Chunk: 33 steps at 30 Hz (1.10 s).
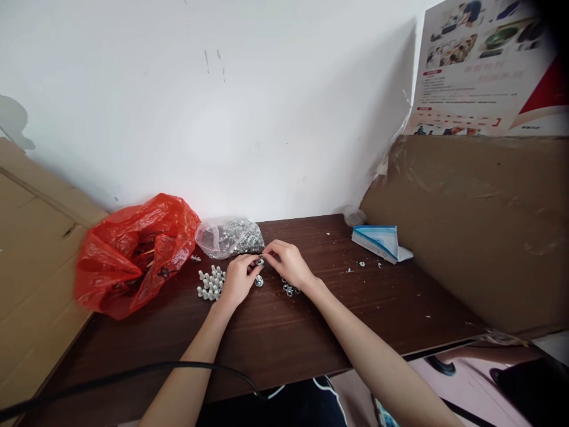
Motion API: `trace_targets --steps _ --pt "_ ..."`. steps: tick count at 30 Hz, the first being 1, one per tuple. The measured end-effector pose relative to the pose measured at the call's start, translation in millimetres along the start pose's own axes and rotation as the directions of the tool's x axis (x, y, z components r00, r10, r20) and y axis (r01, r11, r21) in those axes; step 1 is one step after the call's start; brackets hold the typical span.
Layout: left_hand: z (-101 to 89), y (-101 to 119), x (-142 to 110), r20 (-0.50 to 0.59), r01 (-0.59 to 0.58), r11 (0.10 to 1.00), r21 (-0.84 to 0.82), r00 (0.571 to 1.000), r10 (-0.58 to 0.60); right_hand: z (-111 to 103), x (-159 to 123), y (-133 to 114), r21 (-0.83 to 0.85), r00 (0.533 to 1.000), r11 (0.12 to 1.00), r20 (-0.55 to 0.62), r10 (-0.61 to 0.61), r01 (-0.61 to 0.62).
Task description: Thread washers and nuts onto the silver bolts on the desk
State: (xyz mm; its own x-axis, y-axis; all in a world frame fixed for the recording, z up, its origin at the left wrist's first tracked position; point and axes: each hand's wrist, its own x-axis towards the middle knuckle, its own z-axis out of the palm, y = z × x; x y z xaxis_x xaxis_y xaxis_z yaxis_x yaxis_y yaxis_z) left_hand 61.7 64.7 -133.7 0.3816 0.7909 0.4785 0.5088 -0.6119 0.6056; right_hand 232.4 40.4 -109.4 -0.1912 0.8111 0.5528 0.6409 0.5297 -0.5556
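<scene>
In the middle of the dark wooden table (284, 344), my left hand (240, 274) pinches a small round metal fastener (259, 261) between thumb and fingertips. My right hand (288, 263) meets it there with thumb and forefinger closed at the fastener's upper edge; whatever they grip is too small to make out. Just below the fingertips stands another metal fastener (258, 281) with a round flange. Several pale grey bolt-like pieces (210, 283) are grouped left of my left hand. Partly under my right hand lie several metal nuts (290, 289).
A clear bag of small metal parts (235, 237) lies against the wall, beside an open red plastic bag (133, 255). A blue-and-white packet (377, 242) and scraps are to the right. Cardboard (480, 225) borders both sides. A black cable (133, 369) crosses the near left.
</scene>
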Motion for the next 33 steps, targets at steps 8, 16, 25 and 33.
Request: trace_targets --steps 8,16,25,33 --pt "3.3 -5.7 -0.7 -0.021 0.007 1.0 -0.024 1.0 -0.007 -0.8 1.1 2.9 0.031 0.987 0.988 -0.043 0.153 -0.152" --pt "5.0 -6.8 -0.4 -0.031 0.042 0.998 -0.055 0.999 -0.044 1.8 -0.5 0.9 0.038 0.994 0.993 0.002 0.111 -0.111" --pt "4.6 -9.2 -1.1 -0.014 0.058 0.997 -0.057 0.998 -0.059 5.4 -2.0 -2.4 -0.044 0.994 0.999 0.109 -0.008 0.013" --pt "2.7 -4.2 -1.5 -0.004 0.065 0.998 -0.02 0.998 -0.065 8.4 -2.8 -1.0 0.004 0.989 0.999 0.14 -0.054 0.054"
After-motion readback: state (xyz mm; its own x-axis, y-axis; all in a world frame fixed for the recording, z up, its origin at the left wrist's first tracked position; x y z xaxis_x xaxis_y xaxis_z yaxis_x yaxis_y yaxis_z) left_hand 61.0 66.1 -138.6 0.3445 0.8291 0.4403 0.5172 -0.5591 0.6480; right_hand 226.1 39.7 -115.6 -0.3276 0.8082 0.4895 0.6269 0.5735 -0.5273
